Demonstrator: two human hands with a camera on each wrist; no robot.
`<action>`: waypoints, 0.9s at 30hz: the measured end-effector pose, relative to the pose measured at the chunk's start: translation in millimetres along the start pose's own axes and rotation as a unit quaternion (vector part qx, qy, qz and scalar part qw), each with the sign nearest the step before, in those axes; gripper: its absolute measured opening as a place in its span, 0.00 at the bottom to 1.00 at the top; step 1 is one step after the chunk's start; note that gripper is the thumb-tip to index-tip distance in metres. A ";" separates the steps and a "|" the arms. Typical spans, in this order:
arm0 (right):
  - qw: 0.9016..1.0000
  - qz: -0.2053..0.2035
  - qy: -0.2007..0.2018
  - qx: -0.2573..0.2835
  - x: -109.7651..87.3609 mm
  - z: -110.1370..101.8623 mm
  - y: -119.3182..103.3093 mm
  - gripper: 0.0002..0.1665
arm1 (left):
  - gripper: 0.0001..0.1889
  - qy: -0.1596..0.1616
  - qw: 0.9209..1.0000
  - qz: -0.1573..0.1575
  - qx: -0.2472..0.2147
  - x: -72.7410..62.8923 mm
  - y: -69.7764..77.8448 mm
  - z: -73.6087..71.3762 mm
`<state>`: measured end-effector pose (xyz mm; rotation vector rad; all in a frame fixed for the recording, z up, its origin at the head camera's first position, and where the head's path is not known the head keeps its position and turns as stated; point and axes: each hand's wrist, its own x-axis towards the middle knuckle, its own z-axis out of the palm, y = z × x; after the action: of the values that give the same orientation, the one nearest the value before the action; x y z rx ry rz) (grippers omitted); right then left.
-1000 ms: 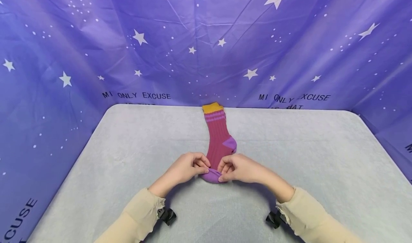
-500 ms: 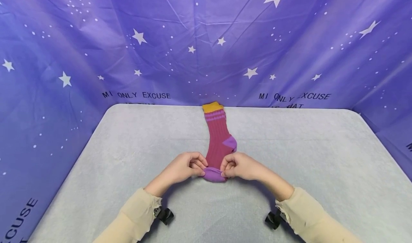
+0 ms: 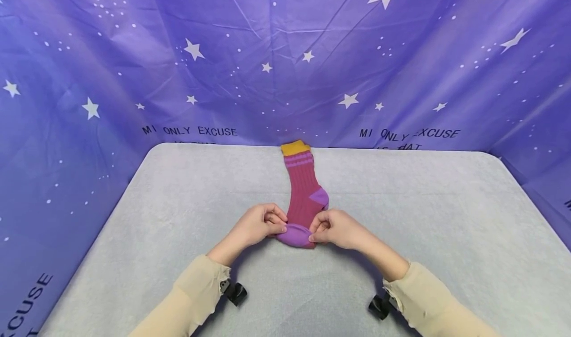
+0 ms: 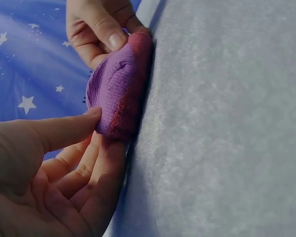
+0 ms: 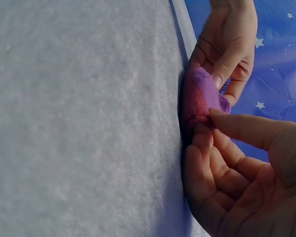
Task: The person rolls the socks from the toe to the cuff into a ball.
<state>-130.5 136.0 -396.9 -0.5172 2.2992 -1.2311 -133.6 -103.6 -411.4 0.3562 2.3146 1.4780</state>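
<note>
A ribbed maroon sock (image 3: 303,183) with a mustard cuff, purple stripes and a purple heel lies lengthwise on the table, cuff at the far edge. Its purple toe end (image 3: 295,235) is folded back at the near end. My left hand (image 3: 258,224) pinches the left corner of that fold between thumb and fingers. On the right corner, my right hand (image 3: 340,229) pinches likewise. Seen from the left wrist, the toe end (image 4: 113,89) bulges between both hands, purple above and maroon along the table side. In the right wrist view the fold (image 5: 200,96) shows the same maroon underside.
The table (image 3: 200,188) has a pale grey cloth-like top. A purple-blue curtain (image 3: 285,54) with white stars and lettering hangs behind it and along both sides. Small black cameras (image 3: 235,293) are strapped under the beige sleeves.
Both hands still pinch the toe end. The fold has turned farther over and shows more purple, and the left hand has shifted slightly away from the body.
</note>
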 end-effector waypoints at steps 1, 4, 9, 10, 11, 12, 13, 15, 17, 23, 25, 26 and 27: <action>1.000 0.003 0.006 -0.007 0.2 0.0 0.0 0.07 | 0.07 0.004 1.000 0.006 0.013 0.1 0.6 0.7; 0.999 0.005 0.021 -0.025 1.1 1.2 -0.1 0.06 | 0.04 0.012 0.996 0.042 0.076 -1.3 2.3 1.8; 0.997 -0.015 0.043 -0.055 2.0 5.3 0.7 0.06 | 0.06 -0.021 0.978 0.125 0.167 -6.1 0.8 -4.3; 0.997 -0.020 0.046 -0.064 1.8 5.9 0.8 0.07 | 0.06 -0.031 0.974 0.135 0.181 -7.0 0.3 -5.9; 0.996 -0.026 0.048 -0.073 1.6 6.3 0.8 0.07 | 0.07 -0.040 0.969 0.144 0.196 -8.0 0.3 -7.2; 0.995 -0.031 0.050 -0.080 1.2 6.4 0.8 0.07 | 0.09 -0.048 0.964 0.151 0.215 -8.8 0.3 -7.9; 0.994 -0.037 0.051 -0.089 0.8 6.5 0.6 0.07 | 0.11 -0.054 0.958 0.154 0.234 -9.4 1.0 -8.0; 0.992 -0.044 0.050 -0.104 -0.2 6.5 0.4 0.06 | 0.15 -0.060 0.949 0.154 0.269 -9.9 3.1 -6.0; 0.990 -0.054 0.049 -0.120 -1.2 6.9 0.1 0.07 | 0.16 -0.061 0.939 0.154 0.302 -9.3 4.8 -2.9; 0.975 -0.076 0.051 -0.204 -4.4 12.0 -4.3 0.17 | 0.11 -0.034 0.926 0.140 0.350 -6.1 9.3 2.4; 0.961 -0.087 0.064 -0.254 -5.1 14.7 -6.1 0.21 | 0.10 -0.020 0.927 0.142 0.346 -5.8 9.8 2.6; 0.953 -0.095 0.071 -0.279 -5.3 15.8 -6.7 0.22 | 0.09 -0.015 0.929 0.146 0.339 -5.7 9.6 2.7; 0.945 -0.103 0.081 -0.301 -5.7 16.7 -7.4 0.22 | 0.09 -0.009 0.931 0.153 0.332 -5.7 9.5 2.6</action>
<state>-115.5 124.0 -397.4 -0.9121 2.8180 -0.6442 -127.2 -99.8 -402.9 0.9379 2.7826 0.7356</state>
